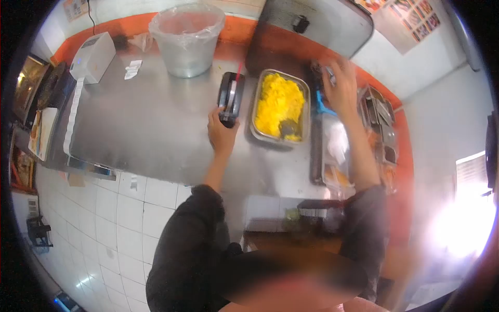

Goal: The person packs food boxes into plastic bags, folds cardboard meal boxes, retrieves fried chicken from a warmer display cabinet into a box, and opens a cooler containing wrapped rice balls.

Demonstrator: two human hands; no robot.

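Note:
My left hand (222,134) has its fingers closed around the near end of a black oblong device (229,96) on the steel counter. A pale strip runs along the device's top, and a thin red stick rises by its far end. To its right sits a steel tray (253,124) filled with a yellow, lumpy food (278,101), with a dark patch at the near right corner. Beyond the tray, my right hand (341,86) is raised with curled fingers around a small greyish thing, too blurred to name. A blue object (323,104) lies just below that hand.
A large bucket (188,52) lined with clear plastic stands at the back of the counter (140,125). A white printer-like box (93,58) with a paper strip is at the left. Clear containers (337,151) and metal trays (383,117) crowd the right side.

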